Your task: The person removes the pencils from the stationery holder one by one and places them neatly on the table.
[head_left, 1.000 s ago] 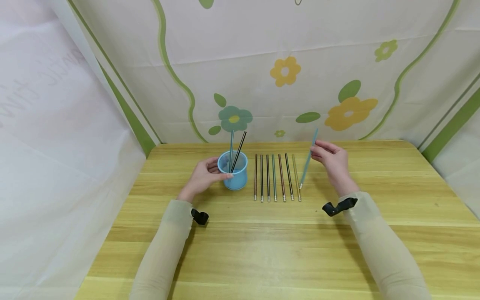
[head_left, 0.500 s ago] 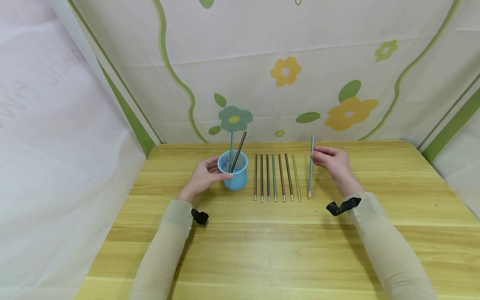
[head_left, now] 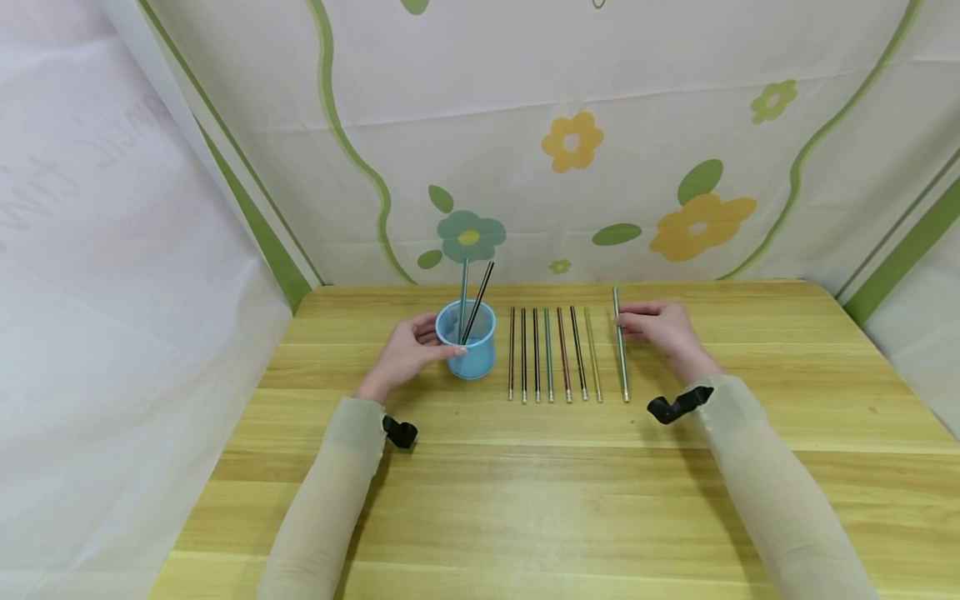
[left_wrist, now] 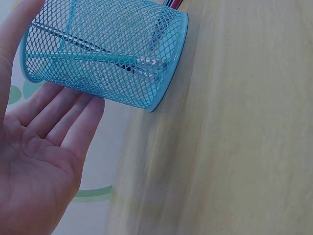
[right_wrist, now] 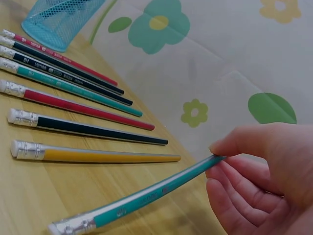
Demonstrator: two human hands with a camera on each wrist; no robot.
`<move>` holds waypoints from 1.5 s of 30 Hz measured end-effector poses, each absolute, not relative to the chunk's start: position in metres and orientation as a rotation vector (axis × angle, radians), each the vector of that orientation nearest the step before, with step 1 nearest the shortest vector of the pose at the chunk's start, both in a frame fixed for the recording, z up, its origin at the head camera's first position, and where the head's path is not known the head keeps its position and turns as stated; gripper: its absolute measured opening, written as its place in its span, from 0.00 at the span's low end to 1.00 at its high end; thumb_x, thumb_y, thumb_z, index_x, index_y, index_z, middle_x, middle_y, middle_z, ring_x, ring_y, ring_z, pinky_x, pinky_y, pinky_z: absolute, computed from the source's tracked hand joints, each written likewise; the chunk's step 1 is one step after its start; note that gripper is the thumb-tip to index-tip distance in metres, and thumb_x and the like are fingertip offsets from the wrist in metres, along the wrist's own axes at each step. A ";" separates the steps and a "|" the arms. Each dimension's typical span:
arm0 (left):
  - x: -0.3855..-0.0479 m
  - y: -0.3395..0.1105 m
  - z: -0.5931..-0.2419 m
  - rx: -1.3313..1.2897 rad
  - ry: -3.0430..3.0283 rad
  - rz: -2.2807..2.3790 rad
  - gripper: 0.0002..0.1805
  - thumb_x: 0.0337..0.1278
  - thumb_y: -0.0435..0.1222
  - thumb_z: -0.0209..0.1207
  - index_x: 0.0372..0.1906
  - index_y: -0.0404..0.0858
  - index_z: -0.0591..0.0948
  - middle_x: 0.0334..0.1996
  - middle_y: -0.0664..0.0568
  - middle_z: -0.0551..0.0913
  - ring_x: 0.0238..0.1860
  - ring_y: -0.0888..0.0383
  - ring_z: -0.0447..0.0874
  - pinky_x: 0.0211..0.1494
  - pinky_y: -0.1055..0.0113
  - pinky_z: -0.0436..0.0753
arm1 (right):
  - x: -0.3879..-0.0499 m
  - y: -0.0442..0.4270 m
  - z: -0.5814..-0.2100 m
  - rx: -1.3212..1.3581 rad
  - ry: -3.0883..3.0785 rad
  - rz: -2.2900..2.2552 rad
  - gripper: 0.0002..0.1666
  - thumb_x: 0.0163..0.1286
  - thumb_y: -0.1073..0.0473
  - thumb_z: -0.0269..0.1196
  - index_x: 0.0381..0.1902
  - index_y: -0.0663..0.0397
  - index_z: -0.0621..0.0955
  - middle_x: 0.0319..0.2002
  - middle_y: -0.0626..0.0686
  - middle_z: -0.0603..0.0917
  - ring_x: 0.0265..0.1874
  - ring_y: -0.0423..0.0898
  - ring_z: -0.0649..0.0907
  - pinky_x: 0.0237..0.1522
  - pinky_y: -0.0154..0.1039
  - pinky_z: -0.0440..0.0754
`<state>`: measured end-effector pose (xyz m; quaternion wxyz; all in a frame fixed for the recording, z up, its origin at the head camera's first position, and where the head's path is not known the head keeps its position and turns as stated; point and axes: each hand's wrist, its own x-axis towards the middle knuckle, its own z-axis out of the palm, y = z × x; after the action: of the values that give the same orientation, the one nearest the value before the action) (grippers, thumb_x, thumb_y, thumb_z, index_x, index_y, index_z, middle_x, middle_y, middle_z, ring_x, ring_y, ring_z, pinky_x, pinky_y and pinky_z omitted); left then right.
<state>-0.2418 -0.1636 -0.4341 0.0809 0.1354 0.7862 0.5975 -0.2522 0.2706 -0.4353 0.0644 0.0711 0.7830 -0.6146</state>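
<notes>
My left hand [head_left: 403, 358] holds the side of a light blue mesh pencil cup [head_left: 474, 363], thumb near the front rim and fingers behind. Two pencils lean inside it, one teal [head_left: 462, 292] and one black [head_left: 484, 287], their eraser ends down in the left wrist view. My right hand [head_left: 670, 332] pinches a teal pencil [right_wrist: 151, 191] near its far end between thumb and fingers. This pencil slants with its eraser end toward me, right of the row. Whether it touches the table cannot be told.
Between cup and right hand, several pencils lie side by side, erasers toward me: red [right_wrist: 88, 105], black [right_wrist: 98, 128], green [right_wrist: 78, 87] and a yellow one [right_wrist: 107, 155] at the right end. The wooden table [head_left: 525, 517] meets a flowered cloth backdrop [head_left: 465, 150] behind.
The right hand has lowered the teal pencil and turned it nearly parallel to the row, its eraser end moving right and toward me. The left hand and cup stay put.
</notes>
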 end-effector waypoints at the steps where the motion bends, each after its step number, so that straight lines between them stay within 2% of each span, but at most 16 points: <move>1: -0.242 -0.163 -0.434 0.403 2.350 1.787 0.40 0.50 0.40 0.78 0.68 0.35 0.75 0.59 0.47 0.81 0.59 0.52 0.80 0.63 0.61 0.79 | -0.253 0.271 -0.437 0.220 2.365 -1.850 0.28 0.70 0.57 0.69 0.63 0.68 0.79 0.46 0.53 0.86 0.37 0.41 0.89 0.52 0.43 0.85; 9: -0.242 -0.164 -0.434 0.403 2.344 1.785 0.40 0.49 0.41 0.79 0.68 0.36 0.75 0.58 0.47 0.81 0.59 0.52 0.81 0.63 0.62 0.79 | -0.259 0.267 -0.447 0.242 2.347 -1.865 0.26 0.69 0.62 0.69 0.62 0.70 0.80 0.48 0.57 0.86 0.37 0.42 0.88 0.46 0.38 0.87; 17: -0.242 -0.165 -0.434 0.414 2.342 1.790 0.40 0.50 0.40 0.78 0.68 0.35 0.75 0.58 0.47 0.81 0.59 0.51 0.81 0.62 0.62 0.80 | -0.261 0.261 -0.451 0.273 2.400 -1.802 0.25 0.68 0.62 0.70 0.59 0.71 0.81 0.41 0.54 0.88 0.32 0.40 0.87 0.42 0.37 0.88; 27: -0.243 -0.165 -0.436 0.411 2.336 1.794 0.41 0.49 0.40 0.78 0.68 0.34 0.74 0.59 0.45 0.81 0.59 0.50 0.80 0.63 0.61 0.79 | -0.261 0.259 -0.451 0.256 2.477 -1.685 0.25 0.68 0.60 0.71 0.58 0.68 0.82 0.46 0.62 0.87 0.33 0.43 0.88 0.39 0.36 0.88; 45: -0.242 -0.165 -0.435 0.412 2.342 1.793 0.40 0.50 0.40 0.78 0.68 0.35 0.75 0.59 0.46 0.81 0.59 0.51 0.81 0.62 0.62 0.80 | -0.261 0.252 -0.454 0.253 2.618 -1.566 0.24 0.65 0.60 0.73 0.57 0.65 0.84 0.48 0.65 0.86 0.32 0.44 0.87 0.35 0.34 0.87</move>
<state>-0.2422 -0.1650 -0.4348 0.0818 0.1378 0.7838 0.6000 -0.2607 0.2520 -0.4541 0.0403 0.0826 0.8545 -0.5113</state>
